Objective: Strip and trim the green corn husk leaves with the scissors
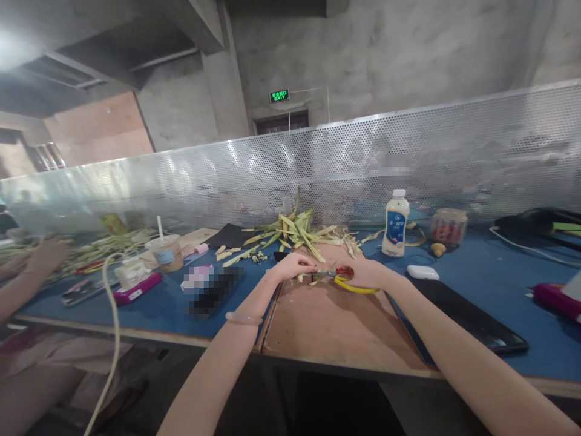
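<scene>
My right hand [364,274] grips a pair of scissors [354,286] with yellow and red handles. Their blades point left, toward the fingertips of my left hand [295,265]. Those fingers are pinched together; what sits between them is too small to make out. Both hands are over a brown wooden board [336,330]. Small pale scraps lie on the board under the blades. Just behind my hands is a pile of long green and yellowish dry leaves [297,230].
On the blue table stand a white-capped bottle [396,224], a clear jar [448,227] and a straw cup [166,253]. A white earbud case [423,272] and a black phone [467,312] lie right. Perforated metal panels [254,163] rise behind. At far left a person's hand [45,254] is among leaves.
</scene>
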`<state>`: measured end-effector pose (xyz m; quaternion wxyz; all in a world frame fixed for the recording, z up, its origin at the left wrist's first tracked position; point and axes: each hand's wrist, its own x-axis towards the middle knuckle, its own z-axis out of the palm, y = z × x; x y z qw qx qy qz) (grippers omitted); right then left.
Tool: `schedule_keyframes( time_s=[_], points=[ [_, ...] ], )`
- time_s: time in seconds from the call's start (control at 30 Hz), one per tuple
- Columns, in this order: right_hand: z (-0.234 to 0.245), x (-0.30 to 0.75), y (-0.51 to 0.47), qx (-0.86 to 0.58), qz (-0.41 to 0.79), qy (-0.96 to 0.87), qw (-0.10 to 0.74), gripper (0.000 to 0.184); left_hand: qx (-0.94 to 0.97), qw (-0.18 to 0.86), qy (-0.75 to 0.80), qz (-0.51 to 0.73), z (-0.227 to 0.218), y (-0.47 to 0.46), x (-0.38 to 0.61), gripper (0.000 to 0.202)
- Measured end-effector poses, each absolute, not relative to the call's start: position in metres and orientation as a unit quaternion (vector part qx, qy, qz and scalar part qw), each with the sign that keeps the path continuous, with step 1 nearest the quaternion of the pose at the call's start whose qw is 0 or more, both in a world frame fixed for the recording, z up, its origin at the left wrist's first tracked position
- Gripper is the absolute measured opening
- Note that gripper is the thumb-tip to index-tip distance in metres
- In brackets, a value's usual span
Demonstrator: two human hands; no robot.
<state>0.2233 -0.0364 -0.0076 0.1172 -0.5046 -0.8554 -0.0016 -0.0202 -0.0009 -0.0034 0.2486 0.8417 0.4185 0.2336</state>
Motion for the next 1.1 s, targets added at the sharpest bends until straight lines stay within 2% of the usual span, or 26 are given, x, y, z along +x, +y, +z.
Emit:
schedule_keyframes(
  time_s=[0.4,0.57,1.1],
  points=[
    [-0.0071,0.2245,-0.0355,-0.499,-0.013,-0.860,0.110,0.029,0.855,0.251,0.389,0.233,-0.0076,0.0049,-0.0220,0.039],
    [-0.0090,0.2235,-0.0360,-0.506,-0.007,-0.855,0.112,0.038,0.858,0.250,0.386,0.229,-0.0072,0.0035,-0.0210,0.041],
    [-0.0112,0.2229,-0.0347,-0.505,0.011,-0.855,0.118,0.037,0.859,0.250,0.385,0.226,-0.0089,0.0071,-0.0199,0.036]
  ],
)
